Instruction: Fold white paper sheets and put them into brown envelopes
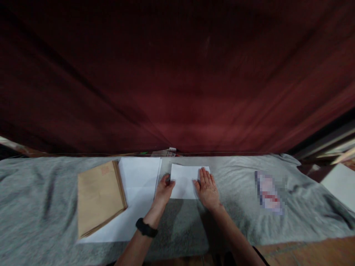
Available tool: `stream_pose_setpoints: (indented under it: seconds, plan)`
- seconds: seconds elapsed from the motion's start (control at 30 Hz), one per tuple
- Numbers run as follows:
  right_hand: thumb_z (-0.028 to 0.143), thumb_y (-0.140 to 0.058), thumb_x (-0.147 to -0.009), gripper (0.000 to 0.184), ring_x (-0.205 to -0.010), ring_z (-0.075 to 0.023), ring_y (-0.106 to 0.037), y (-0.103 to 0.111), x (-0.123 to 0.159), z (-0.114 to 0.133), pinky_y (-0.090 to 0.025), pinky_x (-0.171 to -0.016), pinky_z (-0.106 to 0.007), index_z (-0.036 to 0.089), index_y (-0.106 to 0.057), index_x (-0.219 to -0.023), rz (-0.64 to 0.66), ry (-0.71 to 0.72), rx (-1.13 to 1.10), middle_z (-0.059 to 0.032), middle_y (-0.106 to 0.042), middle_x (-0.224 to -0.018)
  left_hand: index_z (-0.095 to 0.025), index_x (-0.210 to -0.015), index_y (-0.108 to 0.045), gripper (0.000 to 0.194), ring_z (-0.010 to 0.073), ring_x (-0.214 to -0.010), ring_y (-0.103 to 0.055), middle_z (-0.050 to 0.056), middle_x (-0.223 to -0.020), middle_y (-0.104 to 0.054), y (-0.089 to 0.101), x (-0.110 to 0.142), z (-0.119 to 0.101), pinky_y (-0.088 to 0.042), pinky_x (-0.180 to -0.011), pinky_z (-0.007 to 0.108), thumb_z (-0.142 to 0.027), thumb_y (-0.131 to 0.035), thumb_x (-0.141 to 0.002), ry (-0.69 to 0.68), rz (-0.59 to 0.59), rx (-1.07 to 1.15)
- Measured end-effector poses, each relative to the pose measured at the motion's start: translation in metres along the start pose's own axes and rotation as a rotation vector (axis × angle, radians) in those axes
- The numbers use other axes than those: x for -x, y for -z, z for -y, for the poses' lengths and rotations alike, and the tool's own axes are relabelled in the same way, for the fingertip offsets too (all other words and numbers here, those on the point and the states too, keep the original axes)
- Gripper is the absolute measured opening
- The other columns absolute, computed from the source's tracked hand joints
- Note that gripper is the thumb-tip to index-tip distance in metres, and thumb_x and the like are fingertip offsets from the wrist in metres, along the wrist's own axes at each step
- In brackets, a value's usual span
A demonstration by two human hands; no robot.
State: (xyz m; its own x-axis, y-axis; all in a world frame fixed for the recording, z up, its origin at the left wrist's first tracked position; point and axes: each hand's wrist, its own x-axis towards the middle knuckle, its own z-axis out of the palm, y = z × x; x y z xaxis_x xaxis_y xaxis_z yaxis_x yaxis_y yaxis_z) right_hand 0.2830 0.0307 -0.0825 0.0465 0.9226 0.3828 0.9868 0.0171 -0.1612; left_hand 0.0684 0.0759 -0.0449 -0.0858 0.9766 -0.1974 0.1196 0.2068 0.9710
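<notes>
A folded sheet of white paper (pixel 184 183) lies on the grey cloth in front of me. At its left edge is my left hand (pixel 164 191), fingers curled and thumb over the edge, gripping the sheet. My right hand (pixel 208 190) rests flat on the right part of the same sheet, fingers stretched out and close together. On the left wrist sits a black band (pixel 146 228). Left of my hands, a stack of brown paper envelopes (pixel 101 195) lies tilted on top of larger white sheets (pixel 141 181).
A grey cloth (pixel 235 229) with wrinkles covers the long work surface. A dark red curtain (pixel 177 92) hangs behind its far edge. At the right lies a pixelated, unreadable item (pixel 269 194). A white panel (pixel 341 186) stands past the right end.
</notes>
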Motion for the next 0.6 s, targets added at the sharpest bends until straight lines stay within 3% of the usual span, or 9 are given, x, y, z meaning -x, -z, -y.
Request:
stream_pose_setpoints:
  seconds: [0.13, 0.27, 0.37, 0.47, 0.53, 0.6]
  plan:
    - [0.043, -0.035, -0.105, 0.060, -0.149, -0.0302, -0.033, 0.021, -0.001, 0.011, -0.027, -0.120, -0.054, 0.013, -0.032, -0.157, 0.036, 0.031, -0.086, -0.0174, -0.039, -0.159, -0.017, -0.077, -0.067, 0.023, 0.0164, -0.060, -0.062, -0.001, -0.067, -0.066, 0.001, 0.006, -0.014, -0.047, -0.059, 0.027, -0.034, -0.075, -0.063, 0.110, 0.034, 0.141]
    - [0.048, -0.051, -0.097, 0.080, -0.153, -0.0287, -0.023, 0.048, 0.004, 0.029, -0.018, -0.124, -0.056, 0.017, -0.016, -0.162, 0.136, 0.280, -0.190, -0.0133, -0.025, -0.166, -0.017, -0.076, -0.065, 0.030, 0.0141, -0.058, -0.062, -0.003, -0.065, -0.066, -0.002, 0.017, -0.033, -0.045, -0.056, 0.024, -0.033, -0.082, -0.055, 0.230, 0.067, 0.393]
    - [0.027, -0.052, -0.094, 0.073, -0.151, -0.0269, -0.029, 0.062, 0.002, 0.036, -0.011, -0.126, -0.056, 0.019, -0.024, -0.160, 0.155, 0.308, -0.281, -0.0114, -0.032, -0.163, -0.017, -0.076, -0.066, 0.032, 0.0159, -0.067, -0.067, 0.000, -0.071, -0.070, -0.006, 0.022, -0.046, -0.051, -0.063, 0.025, -0.033, -0.084, -0.056, 0.188, 0.109, 0.499]
    - [0.020, -0.041, -0.096, 0.056, -0.143, -0.0223, -0.044, 0.072, -0.011, 0.032, -0.022, -0.125, -0.048, 0.021, -0.043, -0.152, 0.078, 0.088, -0.626, -0.0085, -0.051, -0.153, -0.016, -0.094, -0.070, 0.039, 0.0228, -0.092, -0.073, 0.010, -0.098, -0.076, -0.007, 0.021, -0.053, -0.057, -0.077, 0.031, -0.050, -0.073, -0.073, 0.171, 0.213, 0.550]
    - [0.034, -0.038, -0.101, 0.048, -0.130, -0.0232, -0.058, 0.078, -0.021, 0.027, -0.040, -0.116, -0.043, 0.017, -0.056, -0.142, -0.040, -0.216, -0.961, -0.0101, -0.065, -0.136, -0.018, -0.108, -0.068, 0.045, 0.0253, -0.109, -0.070, 0.014, -0.119, -0.072, -0.008, 0.020, -0.052, -0.058, -0.085, 0.035, -0.055, -0.060, -0.084, 0.206, 0.220, 0.518]
    - [0.051, -0.040, -0.101, 0.055, -0.113, -0.0247, -0.068, 0.081, -0.028, 0.024, -0.052, -0.103, -0.041, 0.014, -0.060, -0.135, -0.158, -0.513, -1.255, -0.0113, -0.073, -0.119, -0.020, -0.117, -0.065, 0.045, 0.0253, -0.116, -0.067, 0.014, -0.128, -0.069, -0.012, 0.021, -0.047, -0.058, -0.086, 0.036, -0.052, -0.059, -0.086, 0.264, 0.194, 0.458]
